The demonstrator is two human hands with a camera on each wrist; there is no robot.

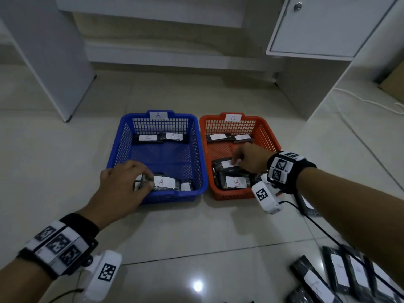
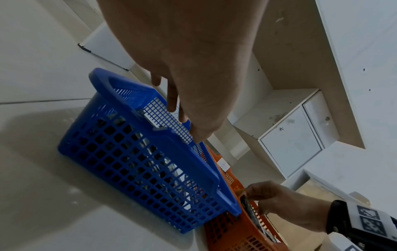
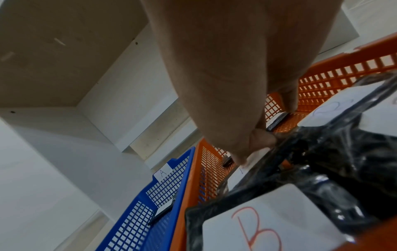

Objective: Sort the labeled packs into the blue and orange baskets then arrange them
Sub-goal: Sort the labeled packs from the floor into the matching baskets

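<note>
The blue basket (image 1: 175, 196) marked A and the orange basket (image 1: 231, 193) marked B stand side by side on the floor. My left hand (image 1: 144, 182) reaches over the blue basket's near left corner and grips the end of a black pack labeled A (image 1: 166, 182) lying inside. My right hand (image 1: 236, 160) is in the orange basket and pinches a black pack (image 1: 220, 164) at its white label. That pack lies over another pack labeled B (image 1: 236, 182). The right wrist view shows the thumb and fingers (image 3: 262, 139) closed on the pack's edge above the B label (image 3: 268, 220).
Two packs lie along the far wall of each basket (image 1: 173, 136) (image 1: 218, 137). Several loose packs (image 1: 341, 274) lie on the tiles at the near right, one more (image 1: 308, 206) under my right forearm. A white cabinet (image 1: 317, 29) and a panel (image 1: 54, 62) stand beyond.
</note>
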